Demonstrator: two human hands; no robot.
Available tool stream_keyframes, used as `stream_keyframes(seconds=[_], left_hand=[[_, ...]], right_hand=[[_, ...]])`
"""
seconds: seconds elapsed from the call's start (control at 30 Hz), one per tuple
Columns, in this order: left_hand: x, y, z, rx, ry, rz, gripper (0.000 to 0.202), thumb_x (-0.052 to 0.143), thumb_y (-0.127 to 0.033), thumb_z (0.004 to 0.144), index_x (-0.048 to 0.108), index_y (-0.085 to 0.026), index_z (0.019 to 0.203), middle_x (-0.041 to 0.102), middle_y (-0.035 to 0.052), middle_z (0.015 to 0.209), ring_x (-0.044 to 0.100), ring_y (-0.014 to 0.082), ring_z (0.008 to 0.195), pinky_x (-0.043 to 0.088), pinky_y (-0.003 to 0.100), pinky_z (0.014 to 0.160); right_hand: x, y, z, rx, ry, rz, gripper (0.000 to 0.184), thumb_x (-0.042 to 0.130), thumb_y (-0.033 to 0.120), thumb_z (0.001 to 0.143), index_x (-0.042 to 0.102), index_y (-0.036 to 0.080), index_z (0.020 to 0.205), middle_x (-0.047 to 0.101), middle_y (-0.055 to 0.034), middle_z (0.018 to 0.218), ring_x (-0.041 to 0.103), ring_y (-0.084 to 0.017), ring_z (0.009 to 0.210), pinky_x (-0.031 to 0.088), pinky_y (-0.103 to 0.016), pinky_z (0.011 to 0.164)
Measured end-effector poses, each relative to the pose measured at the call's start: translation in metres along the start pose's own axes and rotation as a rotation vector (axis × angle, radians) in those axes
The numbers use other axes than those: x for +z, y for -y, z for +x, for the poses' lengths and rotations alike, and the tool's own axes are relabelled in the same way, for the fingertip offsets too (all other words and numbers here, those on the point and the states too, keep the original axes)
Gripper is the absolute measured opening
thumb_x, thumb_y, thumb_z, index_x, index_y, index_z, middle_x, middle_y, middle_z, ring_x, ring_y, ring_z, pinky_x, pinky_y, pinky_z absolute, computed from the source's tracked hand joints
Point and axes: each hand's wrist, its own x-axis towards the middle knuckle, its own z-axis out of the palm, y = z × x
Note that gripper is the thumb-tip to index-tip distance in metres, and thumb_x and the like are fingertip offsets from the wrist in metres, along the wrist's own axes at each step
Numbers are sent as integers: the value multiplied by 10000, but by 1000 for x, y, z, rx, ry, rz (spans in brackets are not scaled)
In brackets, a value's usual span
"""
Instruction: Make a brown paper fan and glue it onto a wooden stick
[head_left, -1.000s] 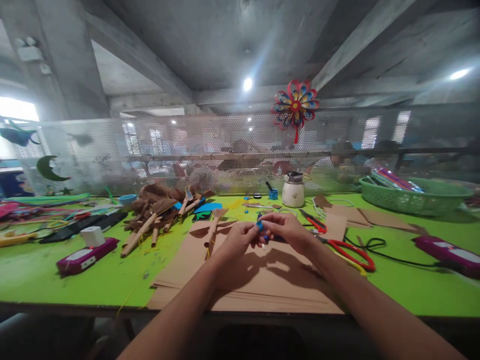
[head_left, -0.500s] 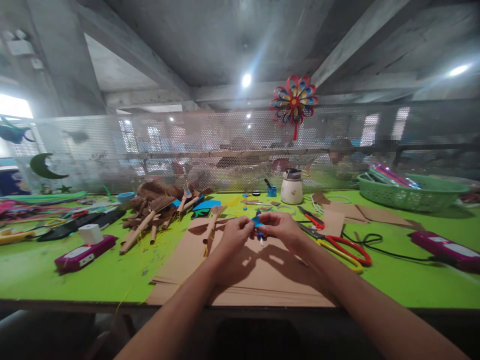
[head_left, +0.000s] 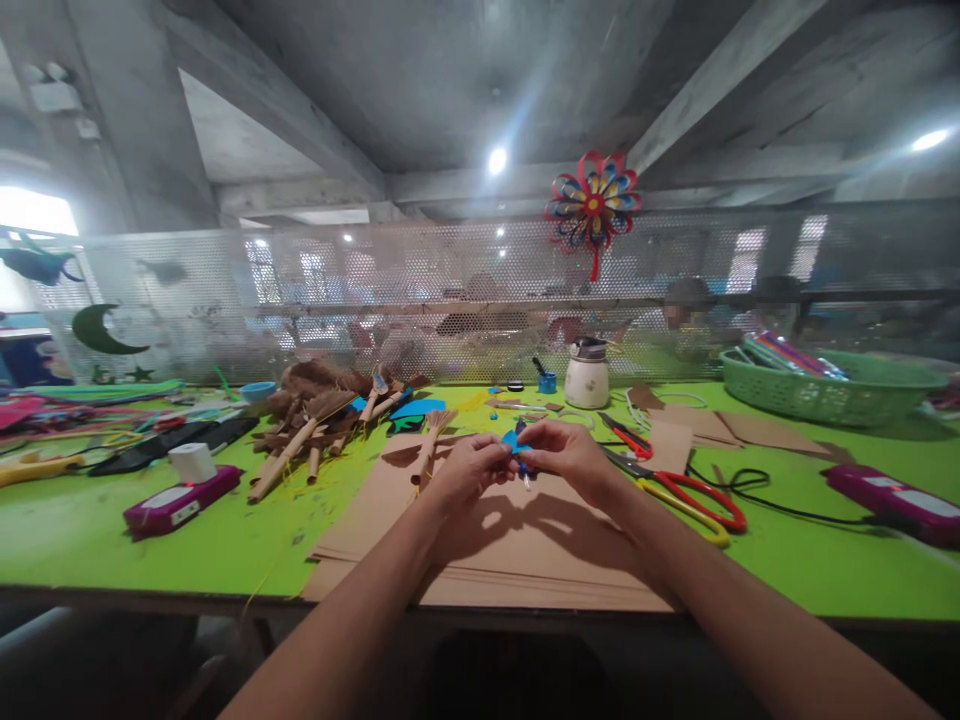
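Over a stack of brown paper sheets [head_left: 360, 520] my two hands meet. My left hand [head_left: 474, 466], its fingers closed, pinches the left side of a small bright-blue piece [head_left: 514, 441], which looks like paper. At the other side of that piece, my right hand [head_left: 561, 448] is closed on it with thumb and fingers. A slim dark-blue pen-like stick with a clear end [head_left: 526, 482] points down between the hands; which fingers hold it is unclear. Left of my hands, a rolled brown paper piece with a fringed top [head_left: 427, 450] lies on the stack.
Red-handled and yellow-handled scissors [head_left: 697, 500] lie to the right, near a purple power strip [head_left: 892, 500] and green basket [head_left: 825, 390]. Brown rolls [head_left: 300, 440] are heaped at left, behind another purple strip [head_left: 184, 500]. A white bottle [head_left: 586, 378] stands at the back.
The whole view has shifted slightly to the right. The blue piece has turned a little between my fingers, and both hands still grip it.
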Motion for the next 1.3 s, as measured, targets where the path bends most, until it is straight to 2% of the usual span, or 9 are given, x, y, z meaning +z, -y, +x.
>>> stream_keyframes(seconds=[0.2, 0.37, 0.6, 0.77, 0.87, 0.97, 1.1, 1.2, 1.3], left_hand=[[0, 1, 1, 4, -8, 30, 152, 671, -210, 642, 549, -123, 622, 589, 21, 567, 510, 90, 529, 330, 225, 533], [-1, 3, 2, 23, -51, 73, 154, 658, -235, 659, 562, -121, 619, 588, 22, 592, 503, 90, 536, 341, 238, 563], [-6, 10, 5, 144, -51, 256, 207, 660, -316, 685, 639, -118, 627, 592, 32, 621, 479, 104, 581, 329, 255, 570], [-2, 7, 5, 112, -69, 226, 180, 657, -281, 666, 622, -115, 605, 573, 33, 602, 464, 103, 567, 329, 249, 555], [0, 5, 4, 122, -93, 211, 162, 653, -264, 659, 613, -117, 604, 572, 33, 603, 474, 108, 581, 338, 246, 560], [1, 5, 4, 155, -96, 201, 157, 647, -262, 668, 613, -120, 610, 571, 29, 608, 473, 106, 586, 345, 249, 570], [1, 5, 4, 157, -109, 159, 158, 656, -263, 663, 607, -120, 621, 561, 23, 615, 485, 110, 599, 359, 256, 592], [0, 6, 5, 134, -116, 155, 165, 658, -267, 671, 597, -120, 629, 552, 20, 622, 492, 111, 606, 362, 255, 595], [-1, 6, 5, 88, -88, 144, 170, 645, -265, 688, 580, -127, 615, 533, 9, 610, 481, 100, 589, 356, 246, 581]], right_hand=[[-3, 4, -2, 34, 66, -54, 219, 743, 278, 653, 642, 158, 806, 634, -9, 686, 603, -138, 638, 486, -291, 625], [-3, 8, -4, 47, 104, -138, 238, 737, 322, 654, 646, 147, 787, 647, -28, 724, 595, -135, 633, 481, -297, 631], [-1, 0, 1, 68, -70, -54, 284, 748, 361, 630, 577, 147, 704, 613, 6, 584, 542, -102, 505, 441, -257, 515], [3, 6, 1, 66, -108, -8, 402, 783, 341, 569, 581, 152, 861, 576, 46, 550, 520, -97, 459, 418, -245, 463], [3, 7, 0, 124, -112, 10, 443, 787, 340, 566, 592, 146, 914, 567, 49, 537, 521, -99, 460, 409, -242, 462], [1, 3, 1, 189, -81, 52, 365, 776, 354, 590, 618, 136, 836, 606, 10, 590, 541, -104, 503, 406, -241, 484], [-1, -4, 2, 168, -75, 19, 293, 743, 390, 637, 614, 128, 655, 611, -6, 590, 515, -86, 497, 406, -246, 517], [-1, -7, 3, 139, -142, -48, 297, 748, 398, 622, 617, 133, 659, 599, 8, 572, 514, -89, 500, 415, -251, 535], [-4, -9, 3, 114, -135, -84, 301, 742, 398, 624, 614, 133, 685, 602, 5, 582, 531, -106, 518, 430, -266, 552]])
